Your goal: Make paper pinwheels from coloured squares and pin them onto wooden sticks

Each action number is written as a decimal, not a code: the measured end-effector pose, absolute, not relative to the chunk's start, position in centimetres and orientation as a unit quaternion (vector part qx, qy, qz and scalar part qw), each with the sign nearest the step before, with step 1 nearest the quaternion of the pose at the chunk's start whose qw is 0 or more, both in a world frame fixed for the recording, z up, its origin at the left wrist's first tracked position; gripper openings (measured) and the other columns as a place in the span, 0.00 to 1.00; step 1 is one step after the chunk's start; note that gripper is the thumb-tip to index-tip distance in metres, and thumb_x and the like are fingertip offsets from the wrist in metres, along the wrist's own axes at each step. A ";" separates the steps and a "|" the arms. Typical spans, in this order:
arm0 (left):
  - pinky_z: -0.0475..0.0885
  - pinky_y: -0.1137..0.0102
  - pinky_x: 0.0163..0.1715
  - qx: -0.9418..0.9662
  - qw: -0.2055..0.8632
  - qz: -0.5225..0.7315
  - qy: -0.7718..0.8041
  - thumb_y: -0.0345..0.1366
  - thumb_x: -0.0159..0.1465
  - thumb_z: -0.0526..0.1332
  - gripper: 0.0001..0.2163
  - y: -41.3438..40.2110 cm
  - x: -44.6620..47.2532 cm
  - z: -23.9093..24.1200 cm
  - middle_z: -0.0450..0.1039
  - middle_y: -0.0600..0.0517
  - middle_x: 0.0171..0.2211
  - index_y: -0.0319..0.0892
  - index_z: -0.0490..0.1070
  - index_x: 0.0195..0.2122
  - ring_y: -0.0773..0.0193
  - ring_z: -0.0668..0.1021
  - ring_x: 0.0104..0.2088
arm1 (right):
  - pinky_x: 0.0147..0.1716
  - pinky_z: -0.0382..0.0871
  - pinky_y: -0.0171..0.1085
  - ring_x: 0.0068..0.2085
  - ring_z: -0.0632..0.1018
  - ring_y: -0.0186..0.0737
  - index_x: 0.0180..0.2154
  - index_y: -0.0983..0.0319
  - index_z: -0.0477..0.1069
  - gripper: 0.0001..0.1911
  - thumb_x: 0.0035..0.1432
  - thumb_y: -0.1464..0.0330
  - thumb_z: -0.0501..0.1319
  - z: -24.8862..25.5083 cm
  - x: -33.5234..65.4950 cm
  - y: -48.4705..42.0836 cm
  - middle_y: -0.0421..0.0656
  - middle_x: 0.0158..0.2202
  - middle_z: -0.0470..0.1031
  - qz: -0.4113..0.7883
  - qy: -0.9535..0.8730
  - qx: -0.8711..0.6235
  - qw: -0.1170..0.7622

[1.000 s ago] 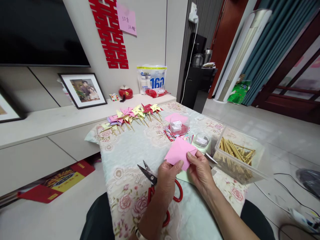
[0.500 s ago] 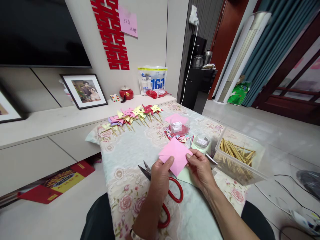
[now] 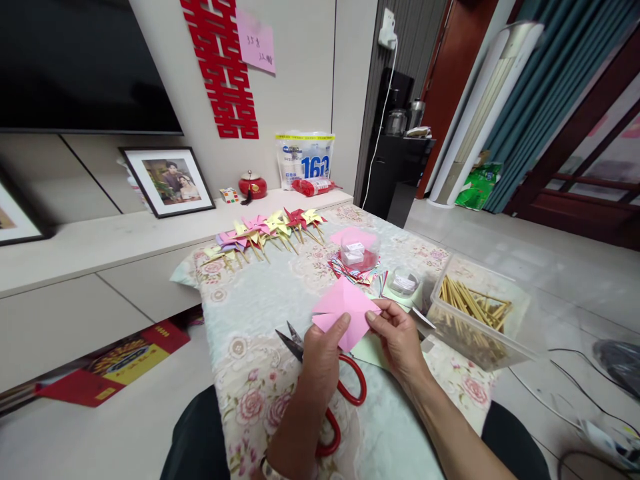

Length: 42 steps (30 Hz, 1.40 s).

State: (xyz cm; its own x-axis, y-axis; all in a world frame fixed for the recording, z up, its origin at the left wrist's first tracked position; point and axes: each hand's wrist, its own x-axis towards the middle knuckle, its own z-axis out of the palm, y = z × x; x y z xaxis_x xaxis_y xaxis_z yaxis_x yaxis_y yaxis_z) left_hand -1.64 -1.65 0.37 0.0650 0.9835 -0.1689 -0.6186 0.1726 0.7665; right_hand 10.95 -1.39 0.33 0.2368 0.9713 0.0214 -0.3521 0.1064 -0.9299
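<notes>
A square of pink paper (image 3: 347, 301), turned corner-up and slit at its left corner, is held between my two hands above the table. My left hand (image 3: 323, 350) pinches its lower left side, thumb on top. On the right side, my right hand (image 3: 397, 333) grips the edge between thumb and fingers. Red-handled scissors (image 3: 353, 380) lie on the cloth under my left wrist, blades parted and partly hidden. Beneath the hands a pale green sheet (image 3: 371, 350) shows in part.
Finished paper pinwheels (image 3: 270, 230) lie along the table's far edge. Round clear containers (image 3: 367, 252) stand on patterned paper beyond my hands. To the right is a plastic bin (image 3: 480, 340) of thin sticks (image 3: 470, 303). The floral tablecloth (image 3: 255, 300) covers the table.
Both hands have shifted slightly left with the pink paper. It is tilted a little, and the slit at its left corner now gapes wider. The scissors have stayed put.
</notes>
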 end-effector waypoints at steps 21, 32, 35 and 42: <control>0.73 0.64 0.41 0.203 0.628 0.641 0.391 0.35 0.49 0.72 0.11 -1.0 -2.4 0.8 0.80 0.51 0.33 0.40 0.77 0.34 0.56 0.79 0.36 | 0.43 0.65 0.47 0.44 0.69 0.47 0.45 0.59 0.72 0.15 0.61 0.80 0.55 1.1 10.7 -3.2 0.47 0.42 0.74 -0.013 -0.827 -0.388 0.406; 0.71 0.69 0.35 0.193 0.666 0.629 0.353 0.34 0.47 0.73 0.12 -1.1 -2.3 1.2 0.79 0.54 0.32 0.41 0.77 0.33 0.62 0.77 0.33 | 0.41 0.62 0.46 0.45 0.68 0.48 0.43 0.58 0.75 0.16 0.61 0.80 0.54 1.2 10.7 -3.4 0.48 0.44 0.72 -0.011 -0.846 -0.395 0.358; 0.71 0.69 0.36 0.221 0.663 0.620 0.356 0.35 0.49 0.73 0.10 -1.2 -2.3 1.0 0.78 0.54 0.30 0.40 0.77 0.31 0.62 0.77 0.32 | 0.41 0.61 0.46 0.44 0.67 0.49 0.42 0.60 0.74 0.16 0.59 0.80 0.54 1.1 10.7 -3.3 0.48 0.43 0.71 -0.009 -0.842 -0.412 0.349; 0.71 0.66 0.43 0.269 0.652 0.613 0.355 0.36 0.55 0.70 0.09 -1.3 -2.4 0.5 0.80 0.51 0.34 0.41 0.78 0.36 0.59 0.78 0.35 | 0.41 0.60 0.47 0.43 0.67 0.48 0.42 0.61 0.72 0.12 0.58 0.79 0.57 0.9 10.8 -3.2 0.47 0.43 0.73 -0.008 -0.829 -0.433 0.353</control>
State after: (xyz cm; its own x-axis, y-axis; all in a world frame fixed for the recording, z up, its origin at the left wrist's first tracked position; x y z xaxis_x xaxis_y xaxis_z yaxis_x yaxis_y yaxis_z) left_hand -2.39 -1.35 0.50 -0.0042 0.9910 -0.1341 -0.6088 0.1039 0.7865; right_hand 10.75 -3.19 0.86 -0.3753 0.7121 0.5933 0.7236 0.6251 -0.2926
